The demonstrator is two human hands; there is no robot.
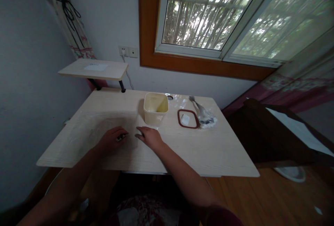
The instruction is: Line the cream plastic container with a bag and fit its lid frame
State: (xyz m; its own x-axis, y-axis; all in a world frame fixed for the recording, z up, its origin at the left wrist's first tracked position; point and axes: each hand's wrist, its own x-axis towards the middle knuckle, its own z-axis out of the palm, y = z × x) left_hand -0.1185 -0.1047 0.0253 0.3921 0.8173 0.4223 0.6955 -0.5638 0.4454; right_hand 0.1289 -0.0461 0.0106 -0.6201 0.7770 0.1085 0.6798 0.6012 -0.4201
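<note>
My left hand [111,139] is low over the desk, its fingers curled around a small whitish and dark object [121,137] that I cannot make out. Facing it across a short gap is my right hand [150,137], thumb and forefinger apart, with nothing visible between them. Just beyond the right hand stands a cream plastic bin [156,117], upright with its top uncovered. Under and around the left hand, a thin clear sheet [91,125] seems to cover part of the desktop.
On the pale desk [198,156], a brown rounded frame [188,127] lies around a small white piece [185,119]. A clear plastic bag [206,116] touches its right side. A raised shelf [78,68] stands at back left. Dark furniture [281,135] is off to the right.
</note>
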